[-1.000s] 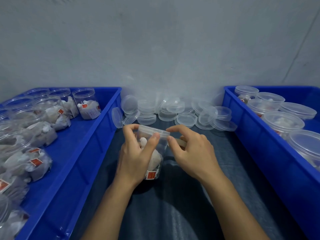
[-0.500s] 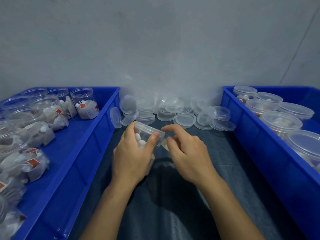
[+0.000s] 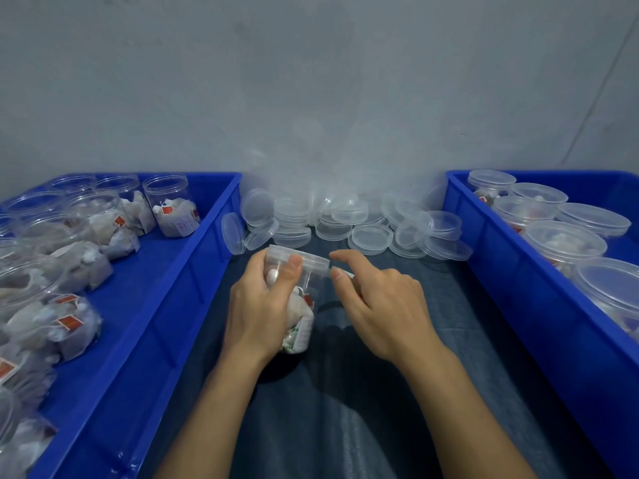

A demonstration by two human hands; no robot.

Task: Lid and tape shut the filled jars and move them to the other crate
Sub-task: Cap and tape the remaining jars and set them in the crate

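My left hand [image 3: 261, 307] grips a clear filled jar [image 3: 301, 314] over the dark cloth, tilted with its top leaning away from me. A clear lid [image 3: 306, 260] sits on it, with my left thumb pressed against the lid's rim. My right hand [image 3: 382, 305] is at the lid's right edge, thumb and forefinger slightly apart. A short pale strip of tape [image 3: 346, 273] shows at the thumb tip. The left blue crate [image 3: 193, 271] holds several open filled jars [image 3: 171, 207]. Several lidded jars [image 3: 563, 243] stand in the right blue crate [image 3: 501, 271].
A heap of loose clear lids [image 3: 345, 224] lies against the grey wall between the two crates. Dark blue cloth [image 3: 345, 392] covers the surface between the crates under my forearms.
The jar stood upright a second ago, then tipped away. My left hand has turned it, and my right fingers have shifted along the lid's right edge.
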